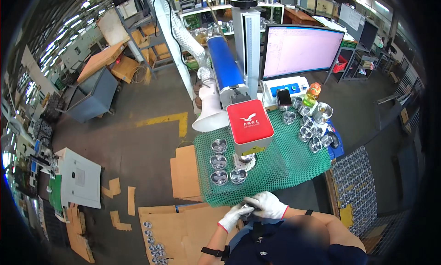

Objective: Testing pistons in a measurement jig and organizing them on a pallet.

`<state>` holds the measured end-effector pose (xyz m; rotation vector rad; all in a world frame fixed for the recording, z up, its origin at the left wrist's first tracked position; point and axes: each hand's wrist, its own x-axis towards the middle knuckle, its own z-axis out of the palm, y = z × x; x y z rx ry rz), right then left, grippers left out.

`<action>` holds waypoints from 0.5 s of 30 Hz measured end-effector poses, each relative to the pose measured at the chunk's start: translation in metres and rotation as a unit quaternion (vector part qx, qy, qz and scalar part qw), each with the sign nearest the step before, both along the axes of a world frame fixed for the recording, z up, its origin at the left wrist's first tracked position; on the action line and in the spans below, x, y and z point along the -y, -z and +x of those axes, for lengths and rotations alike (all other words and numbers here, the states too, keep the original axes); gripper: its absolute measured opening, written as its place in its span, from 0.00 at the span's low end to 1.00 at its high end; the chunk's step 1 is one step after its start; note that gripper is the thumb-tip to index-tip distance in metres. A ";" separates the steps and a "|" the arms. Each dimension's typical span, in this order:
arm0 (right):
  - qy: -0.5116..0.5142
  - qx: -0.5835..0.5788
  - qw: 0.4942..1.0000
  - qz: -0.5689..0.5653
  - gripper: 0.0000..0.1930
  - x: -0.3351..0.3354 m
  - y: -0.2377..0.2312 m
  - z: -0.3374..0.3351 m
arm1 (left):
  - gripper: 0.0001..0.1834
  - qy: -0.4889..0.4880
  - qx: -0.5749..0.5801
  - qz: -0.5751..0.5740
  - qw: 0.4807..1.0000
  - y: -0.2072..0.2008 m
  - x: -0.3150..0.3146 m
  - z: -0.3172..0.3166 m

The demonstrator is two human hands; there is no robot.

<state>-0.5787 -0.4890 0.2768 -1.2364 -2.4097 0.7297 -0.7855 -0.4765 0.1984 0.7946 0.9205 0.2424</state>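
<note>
Both my hands wear white gloves and meet just off the near edge of the green mesh mat point(289, 168). My left hand point(233, 217) is closed on a shiny metal piston point(246, 209). From the other side my right hand point(268, 205) grips the same piston, and the fingers hide much of it. Several similar pistons stand on the mat; one point(219, 176) is at its left side, another point(238, 176) beside it. Beneath the red-topped laser marking head point(250, 122), a further piston point(247, 157) sits on a toothed metal fixture, partly covered by the head.
At the mat's right stand more pistons point(315, 144), a phone point(284, 98) and a bottle with an orange cap point(312, 94). A monitor point(301, 51) rises behind. Cardboard with pistons point(156, 247) lies lower left. A rack full of pistons point(356, 187) is at right.
</note>
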 end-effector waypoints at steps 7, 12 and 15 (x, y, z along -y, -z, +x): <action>0.296 -0.031 0.947 -0.124 0.20 -0.028 0.034 0.031 | 0.32 -0.154 0.030 -0.072 0.985 -0.009 -0.010 0.006; 0.377 0.027 0.910 -0.168 0.24 -0.073 0.065 0.063 | 0.31 -0.201 -0.013 -0.019 0.979 0.010 -0.007 -0.021; 0.366 -0.002 0.910 -0.195 0.22 -0.082 0.064 0.057 | 0.32 -0.262 -0.042 -0.039 0.963 0.018 0.009 -0.036</action>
